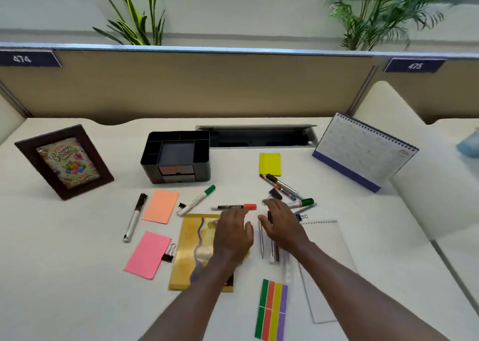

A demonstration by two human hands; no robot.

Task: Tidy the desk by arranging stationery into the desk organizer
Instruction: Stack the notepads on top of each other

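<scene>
The left hand [233, 233] hovers palm down with its fingers loosely spread and nothing in them. The right hand [283, 226] sits just beside it, fingers gently curved over a small bundle of pens [274, 254]. A short dark piece shows between its thumb and forefinger, and I cannot tell whether that is pinched or only lying underneath.

In the narrow gap between the two hands lies a silver pen [261, 242]. Its long axis runs near to far, almost parallel to the pens under the right palm. Just far of the left fingertips a red-capped marker [237, 207] lies crosswise, left to right, with its cap toward the right. The left hand hovers partly over a yellow booklet [191, 252]. A spiral notepad [326, 263] lies under the right forearm.

Further out, a green-capped marker [198, 200] slants toward the far right. More markers [282, 186] are piled far of the right hand.

The desk organizer [178, 159] stands far and to the left of both hands, well apart from them, with its open compartments facing up. The left hand is the nearer one to it. As I judge it, the right hand is best placed to gather the near-to-far pens by closing across their shafts. The bundle would then be carried far and left and turned upright to drop into a compartment.
</scene>
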